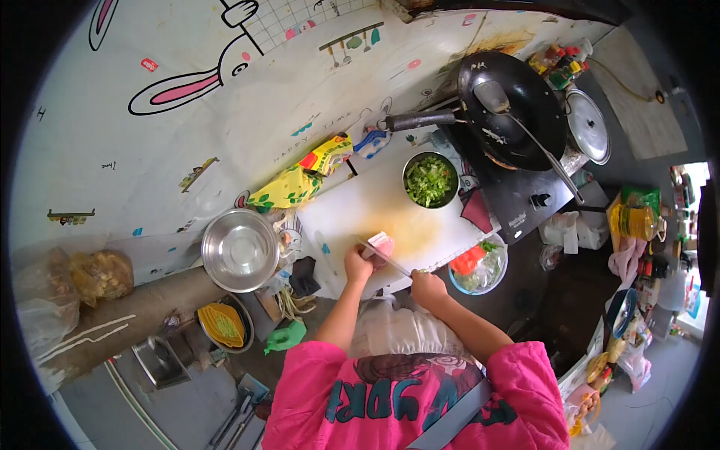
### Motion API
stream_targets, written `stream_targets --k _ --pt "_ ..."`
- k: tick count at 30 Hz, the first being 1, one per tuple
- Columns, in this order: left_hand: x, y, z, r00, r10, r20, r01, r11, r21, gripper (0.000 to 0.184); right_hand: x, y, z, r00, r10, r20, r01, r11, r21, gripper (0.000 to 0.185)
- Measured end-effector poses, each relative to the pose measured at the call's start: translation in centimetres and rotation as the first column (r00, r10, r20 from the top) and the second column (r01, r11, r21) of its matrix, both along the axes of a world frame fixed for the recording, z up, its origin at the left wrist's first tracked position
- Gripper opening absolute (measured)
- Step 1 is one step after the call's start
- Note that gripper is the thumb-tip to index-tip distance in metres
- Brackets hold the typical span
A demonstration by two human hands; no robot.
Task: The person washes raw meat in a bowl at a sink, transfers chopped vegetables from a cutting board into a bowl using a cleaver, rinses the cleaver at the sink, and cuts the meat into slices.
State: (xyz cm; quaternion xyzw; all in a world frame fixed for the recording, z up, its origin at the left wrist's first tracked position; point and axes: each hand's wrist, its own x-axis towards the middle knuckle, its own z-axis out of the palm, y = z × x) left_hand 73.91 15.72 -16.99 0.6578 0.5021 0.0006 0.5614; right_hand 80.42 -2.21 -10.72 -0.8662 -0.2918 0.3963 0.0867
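Observation:
A piece of pale pink meat [381, 245] lies on the white cutting board [341, 214]. Against its left side rests my left hand [358, 264], fingers bent together. My right hand [428, 289] is closed around the handle of a knife [391, 259], whose blade reaches left across the near side of the meat to my left fingers. Farther back on the board stands a metal bowl of chopped greens [430, 180]. The knife handle is mostly hidden in my right hand.
An empty metal bowl [240, 250] sits left of the board. A black wok [517, 112] with a spatula stands on the cooktop at the right, its handle pointing left. A bowl with bags [478, 268] is near the board's right corner. Yellow packages [289, 187] lean behind.

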Motion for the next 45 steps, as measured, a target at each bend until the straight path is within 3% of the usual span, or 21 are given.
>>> stream_targets --k 3,6,9,11,13,15,17,19,23,24,30,34,37,43,44,45 --pt "-0.3 -0.5 -0.7 0.99 -0.104 0.098 0.074 0.96 0.271 0.022 0.4 1.6 0.1 1.0 0.013 -0.024 -0.014 0.999 -0.052 0.021" --pt "-0.6 -0.7 -0.5 0.969 -0.207 0.136 0.149 0.926 0.348 0.026 0.7 3.7 0.0 1.0 0.021 -0.002 -0.021 0.999 -0.034 0.02" --pt "-1.0 -1.1 -2.7 0.97 -0.17 0.174 0.101 0.933 0.346 0.03 0.9 5.0 -0.4 0.999 0.027 0.019 -0.027 1.0 -0.014 0.019" --pt "-1.7 -1.2 -5.3 0.964 -0.116 0.238 0.061 0.972 0.225 0.027 0.6 5.1 -0.7 0.999 0.034 0.026 -0.034 0.999 -0.01 0.019" --pt "-0.9 -1.1 -1.7 0.944 -0.246 0.219 0.134 0.895 0.426 0.025 0.7 5.1 -0.8 0.998 0.036 0.045 -0.036 0.999 -0.004 0.018" --pt "-1.6 -0.9 -5.3 0.96 -0.088 0.266 0.065 0.993 0.096 0.024 0.8 5.0 -0.7 0.998 0.047 0.038 -0.047 0.999 0.005 0.019" --pt "-1.2 -0.9 -5.7 0.968 -0.039 0.247 0.017 0.996 0.092 0.023 1.1 4.7 -0.4 0.998 0.05 0.044 -0.051 0.999 0.016 0.02" --pt "-1.0 -1.4 -2.2 0.981 -0.084 0.176 0.005 0.913 0.408 0.022 0.3 3.1 -0.2 0.998 0.044 0.045 -0.045 0.999 0.021 0.021" --pt "-0.7 -1.0 -0.3 0.999 -0.05 0.012 0.044 0.952 0.304 0.024 -0.8 -1.0 0.5 0.999 0.033 -0.007 -0.033 0.998 -0.06 0.02" --pt "-0.9 -0.6 -1.3 0.999 -0.046 -0.022 0.049 0.979 0.197 0.025 -0.9 -1.7 1.1 0.999 0.033 -0.006 -0.034 0.996 -0.077 0.02" --pt "-1.2 -0.6 -4.4 0.996 -0.04 0.077 0.026 0.984 0.174 0.024 -1.1 -2.1 -0.4 1.0 0.001 0.02 -0.001 1.0 -0.02 0.018" --pt "-0.9 -1.5 -2.2 0.982 -0.148 0.121 0.084 0.903 0.421 0.026 -0.6 2.4 -0.6 0.999 -0.024 0.043 0.023 0.999 0.027 0.017" --pt "-1.5 -1.2 -4.1 0.979 -0.183 0.088 0.125 0.886 0.447 0.029 0.5 5.0 -1.9 0.997 -0.035 0.074 0.029 0.996 0.081 0.016" --pt "-4.6 0.6 -4.1 0.957 -0.029 0.288 0.033 0.999 -0.007 0.036 0.8 4.8 -2.5 0.993 -0.065 0.096 0.054 0.992 0.112 0.017" --pt "-5.4 0.6 -4.3 0.978 -0.044 0.204 0.041 0.999 0.019 0.037 0.7 4.8 -2.2 0.993 -0.074 0.091 0.064 0.991 0.114 0.017" --pt "-5.9 0.6 -4.5 0.972 0.014 0.235 -0.006 0.999 -0.038 0.035 0.5 4.7 -2.3 0.994 -0.063 0.091 0.053 0.993 0.11 0.018"
